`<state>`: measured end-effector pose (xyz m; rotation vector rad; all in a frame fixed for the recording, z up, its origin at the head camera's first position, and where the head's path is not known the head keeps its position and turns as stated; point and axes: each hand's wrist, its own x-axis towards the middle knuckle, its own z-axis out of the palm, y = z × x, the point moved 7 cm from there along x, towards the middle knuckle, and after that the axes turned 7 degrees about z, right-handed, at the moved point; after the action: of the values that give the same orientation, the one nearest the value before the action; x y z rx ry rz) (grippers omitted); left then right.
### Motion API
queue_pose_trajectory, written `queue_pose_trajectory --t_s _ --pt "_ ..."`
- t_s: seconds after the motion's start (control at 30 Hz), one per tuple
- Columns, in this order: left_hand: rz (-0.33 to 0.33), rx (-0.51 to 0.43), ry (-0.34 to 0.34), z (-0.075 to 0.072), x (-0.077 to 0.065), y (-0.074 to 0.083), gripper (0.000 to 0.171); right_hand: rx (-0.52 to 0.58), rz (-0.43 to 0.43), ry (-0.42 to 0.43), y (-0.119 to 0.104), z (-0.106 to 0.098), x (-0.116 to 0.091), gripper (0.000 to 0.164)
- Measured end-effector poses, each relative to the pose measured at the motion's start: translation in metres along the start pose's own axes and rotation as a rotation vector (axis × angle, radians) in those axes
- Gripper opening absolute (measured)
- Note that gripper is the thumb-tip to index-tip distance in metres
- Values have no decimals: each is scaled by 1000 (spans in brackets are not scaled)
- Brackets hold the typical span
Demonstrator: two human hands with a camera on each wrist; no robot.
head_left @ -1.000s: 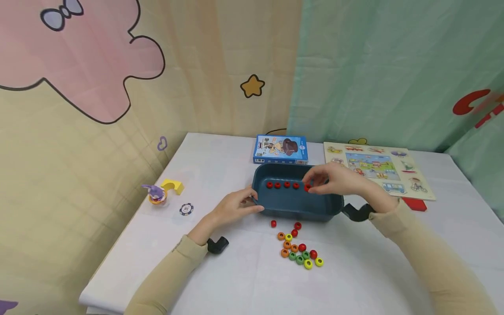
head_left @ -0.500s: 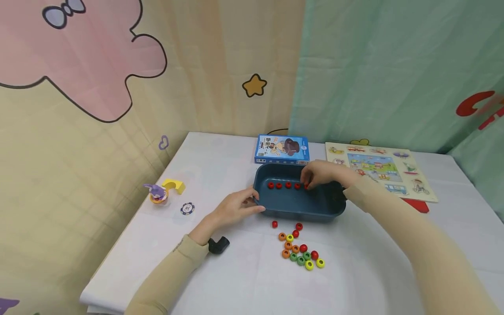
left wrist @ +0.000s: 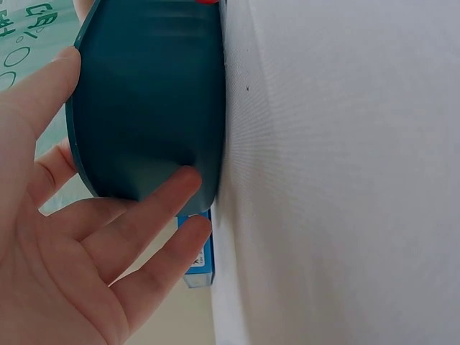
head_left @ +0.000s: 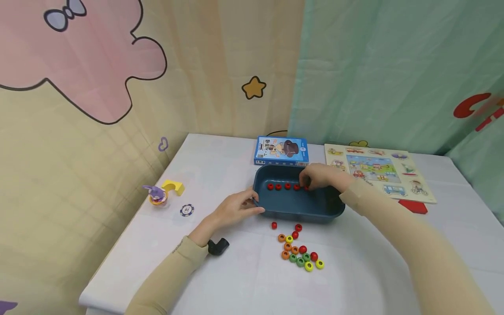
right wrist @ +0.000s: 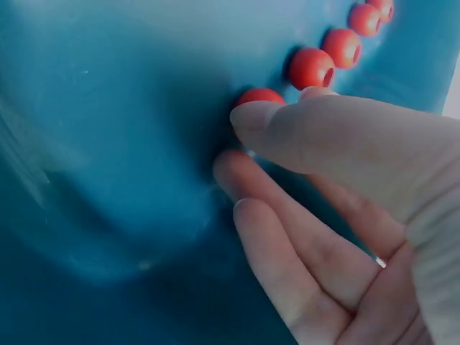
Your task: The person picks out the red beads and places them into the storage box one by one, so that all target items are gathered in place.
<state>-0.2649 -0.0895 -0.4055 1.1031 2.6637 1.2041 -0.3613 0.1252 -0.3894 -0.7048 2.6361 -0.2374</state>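
Note:
A dark blue rectangular tray sits on the white table. My left hand grips its left end; in the left wrist view the thumb is at the rim, with two fingers stretched along the outer wall. Inside the tray, my right hand pinches a red bead between thumb and index finger, low over the floor. This bead is at the right end of a row of red beads; in the head view the fingers hide most of it.
Loose red, orange, yellow and green beads lie in front of the tray. Behind it are a blue game box and a picture puzzle board. A purple toy figure, yellow arch block and poker chip lie left.
My right hand has moved down into the tray, its wrist swung round so the forearm crosses the tray's right end. The bead is now at the row's end. My left hand stays put.

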Motion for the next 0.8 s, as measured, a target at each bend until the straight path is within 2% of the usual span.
queue_pose_trajectory --t_s 0.17,0.27,0.37,0.47,0.57,0.67,0.8 --pt "6 -2 3 1 -1 0 34 61 -44 110 -6 -23 -22 25" --pt "15 -3 8 1 0 0 35 139 -83 168 -19 -38 -49 24" --pt "16 4 11 -1 1 0 35 191 -170 197 -40 -40 -82 19" --pt "6 6 7 -1 2 0 36 195 -264 189 -61 -25 -113 17" --pt "-9 3 3 -1 2 0 37 220 -316 143 -72 2 -131 18" --pt "-13 0 0 0 1 -1 37 287 -322 77 -72 32 -138 18" --pt "-7 -4 1 0 1 -1 37 373 -297 7 -64 65 -138 18"
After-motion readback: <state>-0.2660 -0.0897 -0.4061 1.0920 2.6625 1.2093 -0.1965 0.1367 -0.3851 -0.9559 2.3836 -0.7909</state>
